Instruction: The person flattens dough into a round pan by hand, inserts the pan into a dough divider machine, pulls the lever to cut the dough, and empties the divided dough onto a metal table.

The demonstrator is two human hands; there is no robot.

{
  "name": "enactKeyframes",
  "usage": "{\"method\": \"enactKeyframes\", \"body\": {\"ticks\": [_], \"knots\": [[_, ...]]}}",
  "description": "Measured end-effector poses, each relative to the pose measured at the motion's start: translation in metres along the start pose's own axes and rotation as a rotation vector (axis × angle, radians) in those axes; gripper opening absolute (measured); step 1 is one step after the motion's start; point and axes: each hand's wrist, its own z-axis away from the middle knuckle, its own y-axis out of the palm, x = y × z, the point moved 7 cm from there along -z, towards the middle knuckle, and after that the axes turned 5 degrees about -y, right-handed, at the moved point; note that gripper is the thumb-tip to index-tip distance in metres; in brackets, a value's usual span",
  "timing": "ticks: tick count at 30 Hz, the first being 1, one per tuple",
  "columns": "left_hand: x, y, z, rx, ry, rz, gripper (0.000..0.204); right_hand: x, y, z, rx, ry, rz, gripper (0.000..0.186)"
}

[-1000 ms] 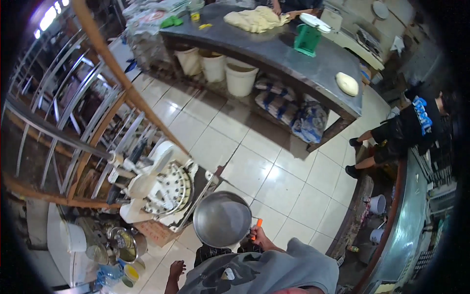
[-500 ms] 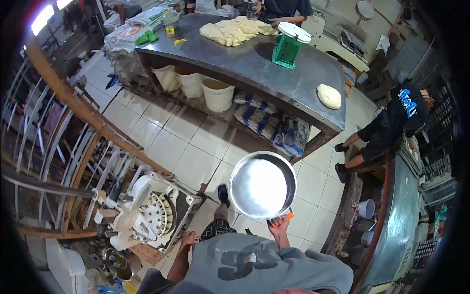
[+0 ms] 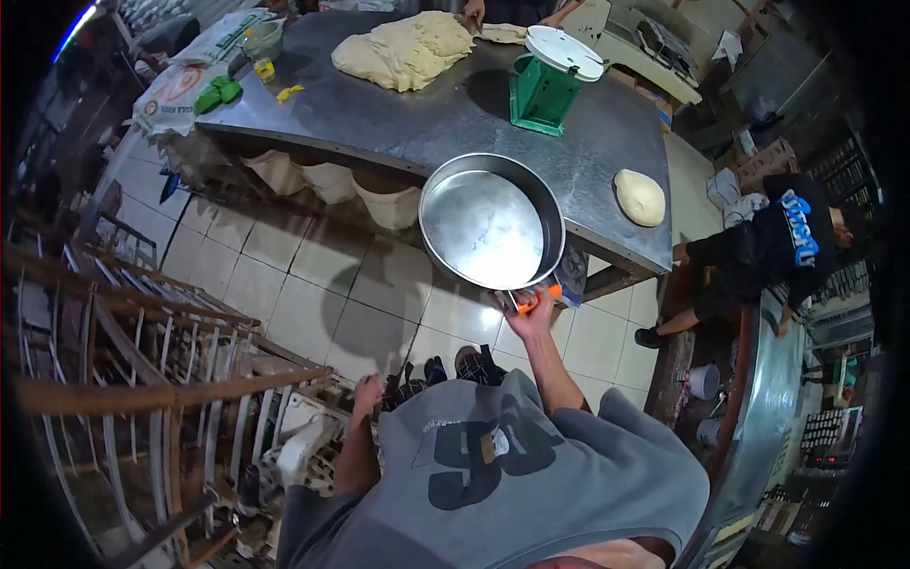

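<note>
My right hand (image 3: pixel 532 316) is closed at the near edge of a large round metal pan (image 3: pixel 485 228), holding it out in front of me. A bright orange piece (image 3: pixel 543 300) shows in the same grip; I cannot tell whether it belongs to the pan. The pan is bare inside and overlaps the near edge of the metal-topped table (image 3: pixel 398 128) in the view. My left hand (image 3: pixel 369 391) hangs low at my side, its fingers curled, with nothing visible in them.
On the table are a big dough mass (image 3: pixel 408 52), a green scale (image 3: pixel 542 90) and a smaller dough ball (image 3: pixel 640 197). Another person's hand (image 3: pixel 474 11) is at the far edge. A metal rack (image 3: pixel 171 398) stands left; a person in black (image 3: pixel 758 237) bends at the right counter (image 3: pixel 749 417).
I have come closer to the table. The pan has moved up and forward in my right hand, from over the floor tiles to the table's edge.
</note>
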Motion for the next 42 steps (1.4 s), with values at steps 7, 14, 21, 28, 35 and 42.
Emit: {"method": "enactKeyframes", "body": {"ticks": [7,14,21,28,35,42], "knots": [[0.005,-0.166,-0.102,-0.131,-0.708,1.271,0.027,-0.011,0.074,-0.129,-0.045,0.026,0.071,0.025],[0.049,-0.082,-0.111,-0.117,-0.709,1.266,0.03,-0.016,0.132,-0.194,-0.127,0.07,0.141,0.013],[0.029,-0.108,-0.159,-0.028,-0.759,1.015,0.034,0.027,0.193,-0.218,-0.103,0.185,1.683,0.037],[0.061,-0.215,-0.299,0.124,-0.776,0.874,0.039,-0.061,0.348,-0.254,0.488,0.176,1.805,0.031],[0.195,-0.258,-0.391,0.003,-0.858,1.301,0.038,-0.306,0.439,-0.403,0.719,-0.018,1.57,0.033],[0.319,-0.394,-0.427,-0.197,-0.921,1.479,0.036,-0.498,0.469,-0.504,0.857,-0.566,2.194,0.054]]}}
